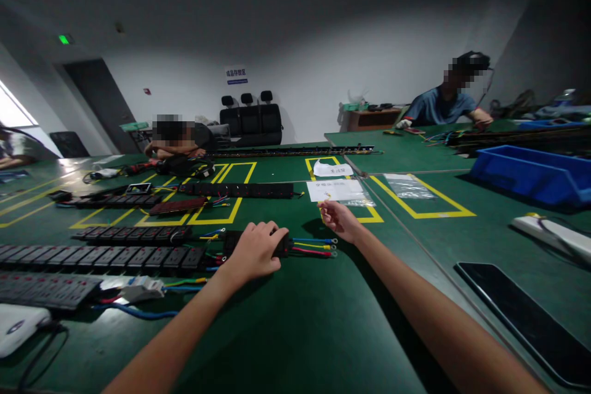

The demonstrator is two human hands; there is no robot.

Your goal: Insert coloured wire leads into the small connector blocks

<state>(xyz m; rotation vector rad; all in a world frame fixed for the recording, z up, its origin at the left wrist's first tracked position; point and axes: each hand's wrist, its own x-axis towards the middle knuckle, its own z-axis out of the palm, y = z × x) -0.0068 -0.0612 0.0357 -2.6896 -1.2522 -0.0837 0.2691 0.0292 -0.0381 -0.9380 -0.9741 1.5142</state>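
My left hand (259,250) is wrapped over a black module (281,244) on the green table, partly covering it. Blue, yellow and red wires (314,247) with ring terminals stick out from the module's right end. My right hand (339,220) is raised just beyond those wires, its thumb and fingers pinched on a small yellow piece too small to make out fully. Past that hand lie a white paper label (335,189) and a clear bag. Left of my left hand, long black socket strips (101,258) lie in rows, with wires at their ends.
A phone (521,320), a white power strip (549,235) and a blue bin (535,175) are at the right. A person rests head on arms (178,151) across the table; another person (438,104) sits at the back right. Yellow tape (443,215) marks the table (295,345).
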